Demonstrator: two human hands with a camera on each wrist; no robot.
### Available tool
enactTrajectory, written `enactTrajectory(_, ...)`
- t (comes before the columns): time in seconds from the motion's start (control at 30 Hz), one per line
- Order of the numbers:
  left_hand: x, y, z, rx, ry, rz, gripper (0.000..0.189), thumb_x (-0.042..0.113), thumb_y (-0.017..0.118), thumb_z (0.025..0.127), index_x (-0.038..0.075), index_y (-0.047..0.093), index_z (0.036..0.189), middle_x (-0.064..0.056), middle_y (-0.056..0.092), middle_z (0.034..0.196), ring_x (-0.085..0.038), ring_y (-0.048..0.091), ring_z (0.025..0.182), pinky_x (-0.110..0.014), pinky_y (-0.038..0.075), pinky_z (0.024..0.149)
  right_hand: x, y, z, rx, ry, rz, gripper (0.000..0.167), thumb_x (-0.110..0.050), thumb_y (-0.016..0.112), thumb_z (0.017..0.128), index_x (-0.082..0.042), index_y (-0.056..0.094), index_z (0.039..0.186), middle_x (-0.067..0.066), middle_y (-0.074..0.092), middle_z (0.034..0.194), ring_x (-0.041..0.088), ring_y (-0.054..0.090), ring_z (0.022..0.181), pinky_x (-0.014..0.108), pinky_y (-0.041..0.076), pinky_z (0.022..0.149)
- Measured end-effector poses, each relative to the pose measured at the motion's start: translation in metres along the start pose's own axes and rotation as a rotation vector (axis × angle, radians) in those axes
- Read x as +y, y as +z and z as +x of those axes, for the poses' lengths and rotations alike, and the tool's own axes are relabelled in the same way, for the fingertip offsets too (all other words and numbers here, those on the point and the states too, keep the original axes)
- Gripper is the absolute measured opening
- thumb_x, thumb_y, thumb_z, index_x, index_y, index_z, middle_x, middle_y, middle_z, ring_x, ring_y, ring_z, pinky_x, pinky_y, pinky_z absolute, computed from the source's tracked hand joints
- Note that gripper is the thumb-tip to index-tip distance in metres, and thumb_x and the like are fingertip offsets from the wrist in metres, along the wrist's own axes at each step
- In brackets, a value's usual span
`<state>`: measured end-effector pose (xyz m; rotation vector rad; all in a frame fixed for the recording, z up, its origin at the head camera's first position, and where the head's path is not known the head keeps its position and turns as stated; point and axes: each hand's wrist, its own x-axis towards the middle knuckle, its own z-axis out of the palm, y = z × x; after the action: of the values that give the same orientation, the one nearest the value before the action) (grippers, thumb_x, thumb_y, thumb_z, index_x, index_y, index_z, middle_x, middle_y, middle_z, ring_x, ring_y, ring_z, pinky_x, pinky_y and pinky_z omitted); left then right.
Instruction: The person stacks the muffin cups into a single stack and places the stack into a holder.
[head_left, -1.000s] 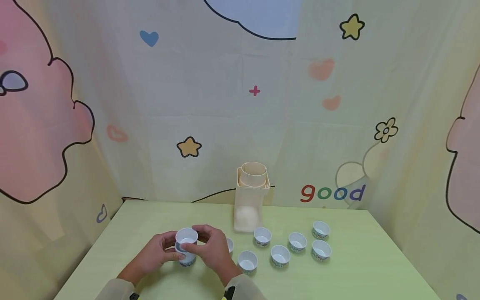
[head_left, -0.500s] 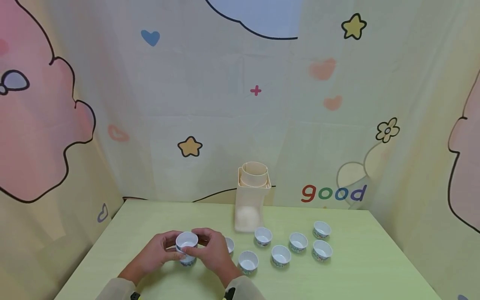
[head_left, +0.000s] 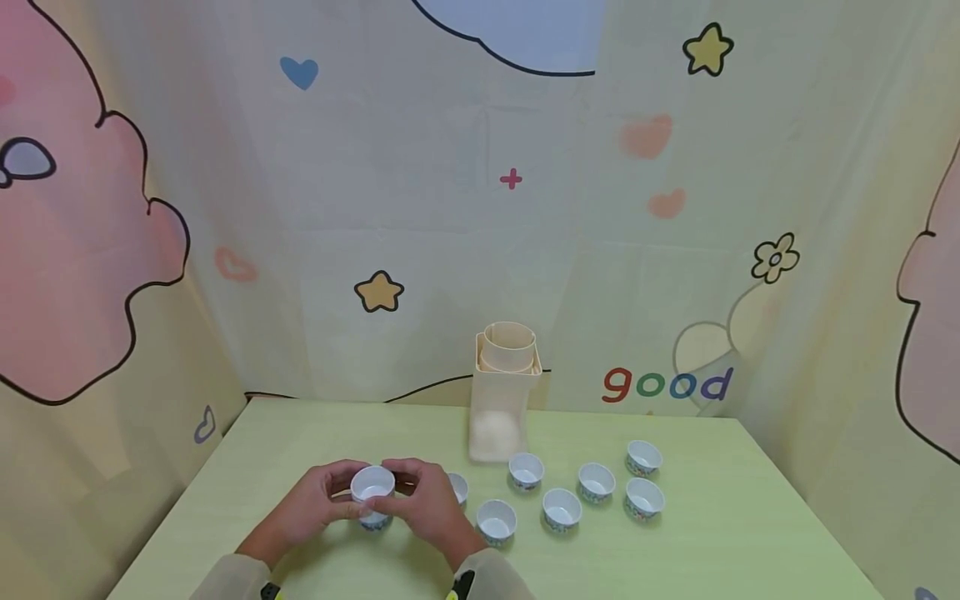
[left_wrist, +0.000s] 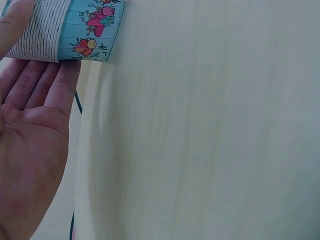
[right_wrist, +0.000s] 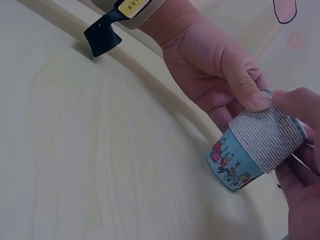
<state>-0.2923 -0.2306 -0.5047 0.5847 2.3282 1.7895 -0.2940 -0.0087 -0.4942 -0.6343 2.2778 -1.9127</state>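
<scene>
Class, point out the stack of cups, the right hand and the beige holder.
Stack of cups (right_wrist: 257, 142), right wrist view, on the white stacked rims.
Right hand (head_left: 424, 499), head view, by the thumb's base.
Beige holder (head_left: 498, 396), head view, on its front.

Pale beige cloth sleeves (head_left: 504, 578) are showing at the bottom of the head view, each bearing a small black-and-yellow fitting (head_left: 464, 584). In the right wrist view's upper left, a curved black bracket (right_wrist: 104, 39) is carrying a yellow label (right_wrist: 132, 7) with dark lettering.
</scene>
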Motion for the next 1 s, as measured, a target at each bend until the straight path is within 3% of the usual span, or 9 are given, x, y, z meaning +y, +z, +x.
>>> enactTrajectory(0.2, 0.0015, 0.0010, 0.0007, 0.010, -0.018, 0.004, 0.063, 0.022, 0.086, 0.084, -0.003, 0.059, 0.134, -0.022, 0.064, 0.133, -0.033, 0.064, 0.122, -0.028, 0.057, 0.100, 0.0018, -0.0029, 0.0016, -0.018, 0.004, -0.004, 0.051, -0.014, 0.088, 0.081, 0.000, 0.069, 0.126, 0.010, 0.072, 0.122, 0.020, 0.071, 0.112, 0.029, 0.059, 0.097)
enactTrajectory(0.47, -0.0016, 0.0015, 0.0012, 0.017, -0.029, -0.006, 0.064, 0.022, 0.086, 0.084, -0.005, 0.058, 0.134, -0.023, 0.064, 0.132, -0.026, 0.066, 0.119, -0.026, 0.058, 0.097, -0.0035, -0.0030, -0.0004, -0.003, 0.031, -0.015, 0.047, -0.011, 0.088, 0.081, -0.001, 0.071, 0.124, 0.012, 0.073, 0.121, 0.024, 0.072, 0.110, 0.036, 0.060, 0.096)
enactTrajectory(0.77, -0.0027, 0.0000, -0.0001, 0.012, -0.004, -0.003, 0.060, 0.020, 0.084, 0.086, -0.005, 0.059, 0.134, -0.023, 0.065, 0.131, -0.014, 0.067, 0.114, -0.023, 0.058, 0.096, -0.0051, -0.0025, -0.0004, -0.010, 0.042, -0.052, 0.051, -0.013, 0.089, 0.080, 0.001, 0.070, 0.126, 0.011, 0.075, 0.120, 0.016, 0.073, 0.103, 0.028, 0.061, 0.089)
enactTrajectory(1.0, -0.0039, -0.0008, 0.0008, 0.005, 0.006, 0.002, 0.063, 0.020, 0.086, 0.084, -0.006, 0.058, 0.134, -0.025, 0.064, 0.133, -0.021, 0.066, 0.118, -0.026, 0.058, 0.098, -0.0073, -0.0039, -0.0057, 0.022, 0.041, -0.015, 0.050, -0.010, 0.089, 0.080, 0.003, 0.070, 0.124, 0.014, 0.075, 0.118, 0.022, 0.074, 0.105, 0.028, 0.062, 0.089)
